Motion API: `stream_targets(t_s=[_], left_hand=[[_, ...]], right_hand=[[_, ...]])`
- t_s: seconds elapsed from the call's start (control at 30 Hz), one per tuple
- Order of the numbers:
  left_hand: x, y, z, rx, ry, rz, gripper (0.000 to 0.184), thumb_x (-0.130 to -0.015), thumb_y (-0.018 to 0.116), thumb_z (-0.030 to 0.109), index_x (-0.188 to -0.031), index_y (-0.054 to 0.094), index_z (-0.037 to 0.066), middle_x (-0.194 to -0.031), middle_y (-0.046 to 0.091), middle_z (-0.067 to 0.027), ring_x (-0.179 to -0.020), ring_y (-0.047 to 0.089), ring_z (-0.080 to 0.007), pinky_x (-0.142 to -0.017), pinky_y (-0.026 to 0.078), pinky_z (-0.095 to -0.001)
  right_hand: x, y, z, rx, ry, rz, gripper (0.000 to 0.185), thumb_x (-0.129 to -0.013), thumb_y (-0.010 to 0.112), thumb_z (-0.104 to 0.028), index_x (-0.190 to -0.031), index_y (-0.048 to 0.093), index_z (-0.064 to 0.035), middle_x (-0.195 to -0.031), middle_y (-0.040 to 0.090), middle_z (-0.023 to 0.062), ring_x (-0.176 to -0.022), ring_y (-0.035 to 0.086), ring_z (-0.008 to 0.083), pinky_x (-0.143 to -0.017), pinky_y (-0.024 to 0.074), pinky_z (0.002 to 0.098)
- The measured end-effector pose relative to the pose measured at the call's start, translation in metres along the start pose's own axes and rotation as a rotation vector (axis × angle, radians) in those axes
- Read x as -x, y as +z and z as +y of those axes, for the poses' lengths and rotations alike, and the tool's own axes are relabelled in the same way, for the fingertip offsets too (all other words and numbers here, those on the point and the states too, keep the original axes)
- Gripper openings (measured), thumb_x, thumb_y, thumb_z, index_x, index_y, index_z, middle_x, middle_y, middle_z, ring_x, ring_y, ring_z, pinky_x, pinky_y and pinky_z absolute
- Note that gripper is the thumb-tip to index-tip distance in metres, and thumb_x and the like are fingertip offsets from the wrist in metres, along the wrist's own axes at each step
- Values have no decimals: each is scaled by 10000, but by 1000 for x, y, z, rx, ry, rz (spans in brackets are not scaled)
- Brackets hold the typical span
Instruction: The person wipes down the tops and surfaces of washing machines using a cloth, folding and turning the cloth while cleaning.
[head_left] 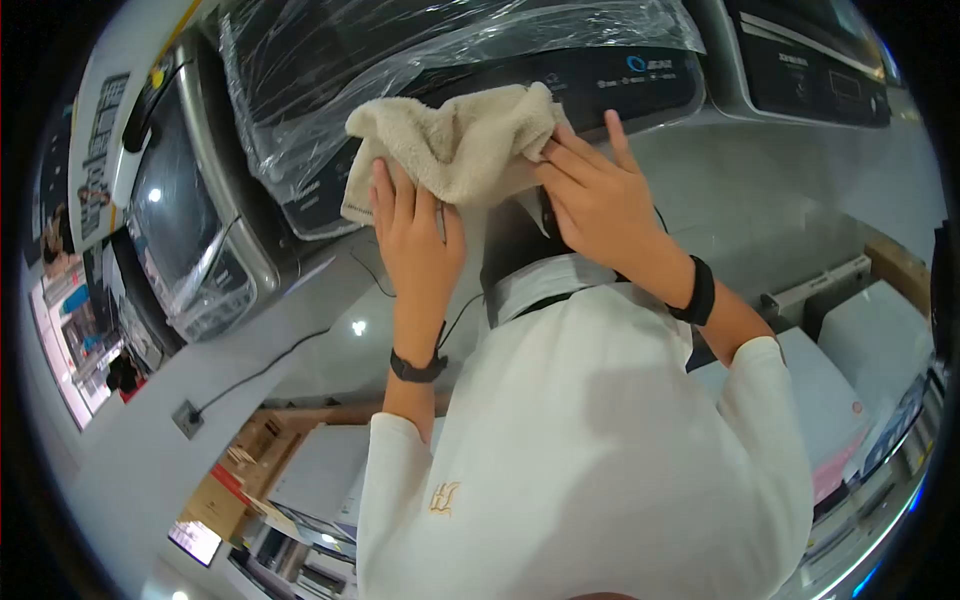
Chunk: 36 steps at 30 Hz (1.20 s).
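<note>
A crumpled beige towel point(440, 140) is spread between my two hands, over the front edge of a dark appliance point(640, 90) with a control panel. My left hand point(415, 225) is at the towel's lower left, fingers pressed along the cloth and the thumb beside them. My right hand point(605, 205) grips the towel's right end; its index finger sticks up apart from the others. Both wrists carry black bands. Folds of cloth hide part of the panel and some fingertips.
Clear plastic film point(330, 90) covers the appliance's top. More appliances stand at the left point(190, 200) and right point(810, 70). A black cord runs to a wall socket point(187, 418). Cardboard boxes point(215, 500) lie lower left, and white units point(875, 335) stand on the right.
</note>
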<state>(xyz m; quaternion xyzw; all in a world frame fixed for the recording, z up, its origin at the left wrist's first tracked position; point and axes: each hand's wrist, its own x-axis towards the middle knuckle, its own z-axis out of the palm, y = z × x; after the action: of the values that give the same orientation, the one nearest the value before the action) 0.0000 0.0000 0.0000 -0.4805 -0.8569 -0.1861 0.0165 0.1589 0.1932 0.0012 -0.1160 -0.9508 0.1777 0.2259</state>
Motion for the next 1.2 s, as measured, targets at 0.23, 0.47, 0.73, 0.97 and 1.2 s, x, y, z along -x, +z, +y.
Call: stream_targets(t_s=[0.23, 0.47, 0.73, 0.97, 1.2], left_hand=[[-37, 22, 49, 48, 177, -42, 602, -804, 626, 31, -1402, 625, -36, -1533, 531, -259, -1541, 315, -526, -1233, 241, -677], [-48, 28, 64, 106, 321, -144, 664, -747, 619, 12, -1410, 620, -29, -1479, 546, -283, -1534, 315, -541, -1245, 191, -691], [-91, 56, 139, 312, 517, -177, 669, -903, 733, 203, -1518, 534, 30, -1560, 509, -249, -1519, 345, -524, -1226, 216, -694], [-116, 84, 197, 611, 661, -166, 572, -986, 665, 206, -1511, 526, 27, -1514, 514, -293, -1434, 436, -508, -1194, 346, -557], [-148, 127, 265, 659, 792, 40, 645, -962, 592, 87, -1563, 406, -56, -1602, 340, -396, -1509, 255, -610, -1255, 237, -635]], right_hand=[[-9, 5, -6, -79, 109, 106, 245, -859, 639, -74, -1064, 768, -36, -1150, 750, 91, -1279, 652, 282, -1277, 212, 614], [12, -1, 0, -137, 239, 265, 221, -871, 628, -68, -1043, 749, 0, -1183, 736, 138, -1273, 647, 333, -1239, 292, 618], [40, -21, 18, -90, 557, 597, 197, -868, 620, -30, -1035, 710, 23, -1255, 698, 194, -1253, 634, 392, -1205, 355, 627], [57, -57, 50, 35, 585, 782, 244, -886, 632, -41, -1113, 714, -7, -1292, 677, 196, -1180, 643, 420, -1188, 401, 615], [94, -108, 103, 106, 608, 770, 350, -894, 644, -89, -1233, 683, -12, -1383, 625, 225, -1255, 578, 466, -1205, 376, 585]])
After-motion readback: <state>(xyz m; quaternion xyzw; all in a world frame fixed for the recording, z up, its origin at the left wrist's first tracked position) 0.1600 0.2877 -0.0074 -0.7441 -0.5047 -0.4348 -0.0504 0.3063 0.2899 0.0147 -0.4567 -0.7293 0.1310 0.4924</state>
